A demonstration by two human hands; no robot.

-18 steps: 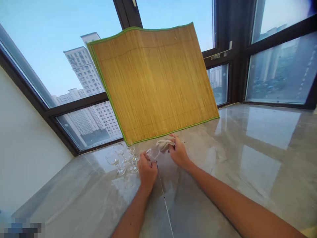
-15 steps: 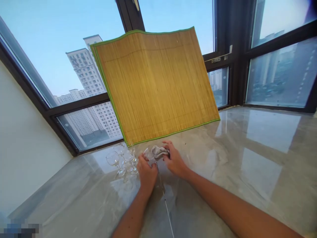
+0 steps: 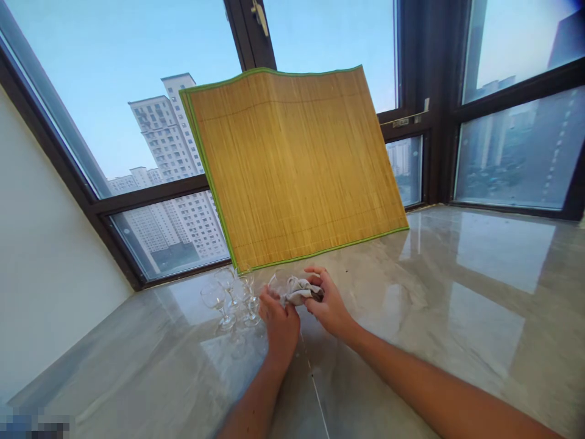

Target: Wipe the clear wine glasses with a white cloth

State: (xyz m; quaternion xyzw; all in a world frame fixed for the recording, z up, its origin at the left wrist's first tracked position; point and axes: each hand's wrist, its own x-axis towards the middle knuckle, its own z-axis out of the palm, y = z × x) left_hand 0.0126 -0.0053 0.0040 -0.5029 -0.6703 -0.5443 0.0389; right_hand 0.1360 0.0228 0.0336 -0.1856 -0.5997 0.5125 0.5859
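Note:
My left hand is closed around a clear stemmed glass, whose bowl shows above the fingers. A crumpled greyish-white cloth is gripped by my right hand and presses against the right side of that glass. The fingers partly hide where the cloth and glass meet, and the glass's lower part is hard to make out. Just left of my left hand, several clear stemmed glasses stand upright in a close group on the shiny stone surface.
A folded bamboo mat with green edging leans against the dark window frame behind my hands. A white wall rises at the left. A thin pale seam runs across the stone. Tall buildings show outside.
The view has shifted slightly, so everything sits a little lower and to the right. Both hands keep hold of the glass and the cloth, with the cloth still against the glass.

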